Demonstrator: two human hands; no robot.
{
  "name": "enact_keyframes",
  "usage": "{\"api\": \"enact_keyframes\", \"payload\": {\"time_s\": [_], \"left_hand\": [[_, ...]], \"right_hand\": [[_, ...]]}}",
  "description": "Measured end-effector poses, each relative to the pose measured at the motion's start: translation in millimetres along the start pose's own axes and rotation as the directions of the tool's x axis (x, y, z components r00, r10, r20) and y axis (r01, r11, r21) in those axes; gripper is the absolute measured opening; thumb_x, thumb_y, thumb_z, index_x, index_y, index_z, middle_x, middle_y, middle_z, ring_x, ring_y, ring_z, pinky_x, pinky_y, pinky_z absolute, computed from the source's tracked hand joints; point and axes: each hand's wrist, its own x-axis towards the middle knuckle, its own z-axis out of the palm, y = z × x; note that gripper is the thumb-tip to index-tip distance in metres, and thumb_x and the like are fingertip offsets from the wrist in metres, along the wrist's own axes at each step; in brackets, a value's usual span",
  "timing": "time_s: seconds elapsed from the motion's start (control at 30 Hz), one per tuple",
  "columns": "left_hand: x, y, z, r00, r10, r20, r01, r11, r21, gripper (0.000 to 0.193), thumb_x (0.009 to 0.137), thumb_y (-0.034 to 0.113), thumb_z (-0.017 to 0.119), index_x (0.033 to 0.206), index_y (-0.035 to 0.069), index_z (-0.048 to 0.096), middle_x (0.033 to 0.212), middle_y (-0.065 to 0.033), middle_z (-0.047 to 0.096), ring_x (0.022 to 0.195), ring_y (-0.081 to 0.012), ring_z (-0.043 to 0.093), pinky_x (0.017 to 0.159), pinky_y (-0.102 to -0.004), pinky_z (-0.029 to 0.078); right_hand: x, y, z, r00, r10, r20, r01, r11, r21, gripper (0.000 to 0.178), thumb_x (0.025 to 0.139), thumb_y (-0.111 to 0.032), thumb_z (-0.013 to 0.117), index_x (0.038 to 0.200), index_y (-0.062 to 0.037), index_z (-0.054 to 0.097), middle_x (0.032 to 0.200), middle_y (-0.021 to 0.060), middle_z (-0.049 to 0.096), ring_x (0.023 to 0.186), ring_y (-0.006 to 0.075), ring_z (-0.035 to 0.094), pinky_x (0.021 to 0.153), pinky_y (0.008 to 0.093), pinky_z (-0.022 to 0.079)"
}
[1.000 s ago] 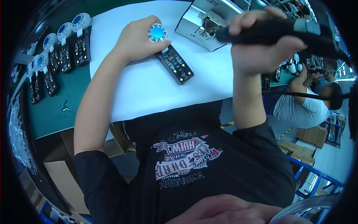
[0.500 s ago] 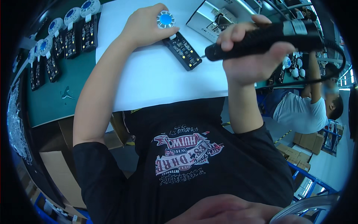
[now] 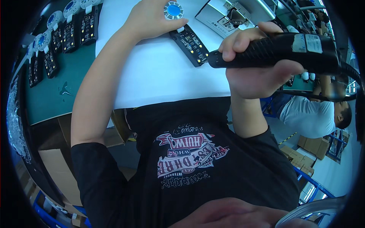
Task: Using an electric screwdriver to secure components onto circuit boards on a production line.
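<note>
My left hand (image 3: 154, 21) is closed around a white round piece with a blue centre (image 3: 173, 10), thumb below it and fingers above. That piece joins a narrow black housing with a circuit board (image 3: 190, 45), which lies slanted on the white sheet. My right hand (image 3: 253, 62) grips a black electric screwdriver (image 3: 283, 51), held nearly level above the sheet. The nose of the screwdriver meets the board's lower right corner, and little of the bit shows. Whether a screw sits under it, I cannot tell.
A silver metal box-shaped machine (image 3: 218, 21) stands behind the screwdriver. Similar board units with round heads (image 3: 69, 36) line up at the left on the green table mat (image 3: 81, 64). A cable (image 3: 351, 72) trails from the screwdriver. At the right, a co-worker in a white shirt (image 3: 310, 114) sits.
The screwdriver's nose has come closer to the board, so less of the bit shows. Its rear end has moved right and down, bringing pale labels into sight. My left hand keeps its hold.
</note>
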Motion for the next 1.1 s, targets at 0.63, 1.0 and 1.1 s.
{"api": "enact_keyframes", "payload": {"time_s": [0.63,1.0,1.1], "left_hand": [[-1,-7,7,0.995,0.073,0.070,-0.075,0.997,0.025,0.059,0.076,0.049,0.083,0.114,0.006,0.067,0.095,-0.0174,0.074,0.088,-0.0338,0.072,0.081,-0.0417,0.057],[85,-111,-61,0.896,-0.331,-0.296,0.429,0.818,0.383,0.077,0.087,0.062,0.068,0.129,-0.002,0.063,0.118,-0.0233,0.072,0.111,-0.0409,0.069,0.093,-0.0449,0.056],[104,-105,-77,0.886,-0.443,-0.135,0.433,0.687,0.583,0.080,0.089,0.062,0.066,0.137,-0.002,0.060,0.123,-0.0227,0.070,0.115,-0.0408,0.067,0.097,-0.0458,0.054]], "right_hand": [[3,-24,-32,0.984,0.076,-0.162,-0.034,0.968,0.247,0.083,0.096,-0.078,0.045,0.136,-0.0054,0.053,0.095,0.0112,0.066,0.077,0.0225,0.065,0.072,0.0372,0.050],[-72,-52,-28,0.881,-0.136,-0.452,-0.042,0.931,-0.362,0.069,0.094,-0.069,0.061,0.128,-0.0091,0.051,0.088,0.0078,0.063,0.072,0.0162,0.062,0.066,0.0274,0.049],[-71,-53,-23,0.906,-0.095,-0.411,-0.097,0.902,-0.420,0.069,0.092,-0.066,0.066,0.127,-0.0082,0.051,0.088,0.0077,0.062,0.072,0.0163,0.062,0.066,0.0278,0.049]]}}
